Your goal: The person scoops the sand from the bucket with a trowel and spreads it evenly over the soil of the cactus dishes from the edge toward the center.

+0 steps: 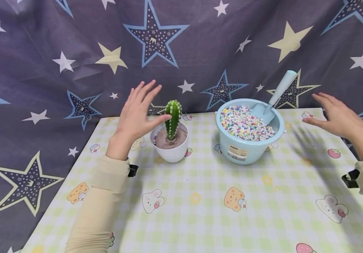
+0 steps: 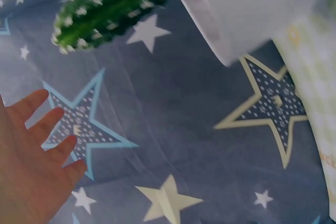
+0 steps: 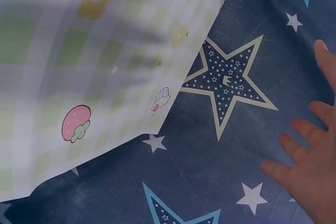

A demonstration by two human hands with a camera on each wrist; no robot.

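Note:
My left hand (image 1: 138, 114) is raised with spread, straight fingers beside a small green cactus (image 1: 173, 119), its thumb overlapping the plant in the head view. The cactus stands upright in brown soil in a white pot (image 1: 172, 154). In the left wrist view the cactus (image 2: 115, 9) and pot (image 2: 262, 14) appear above the left hand (image 2: 37, 161), apart from its fingers. To the right, my right hand (image 1: 343, 117) hovers with extended fingers, holding nothing. Between the hands sits a light blue bucket (image 1: 248, 151) of multicoloured beads (image 1: 244, 123), with a blue scoop (image 1: 279, 91) leaning in it.
A green-and-white checked cloth (image 1: 197, 218) with cartoon prints covers the table. Behind it hangs a dark curtain (image 1: 83, 45) with stars. In the right wrist view a few tiny loose bits (image 3: 160, 63) lie near the cloth's edge.

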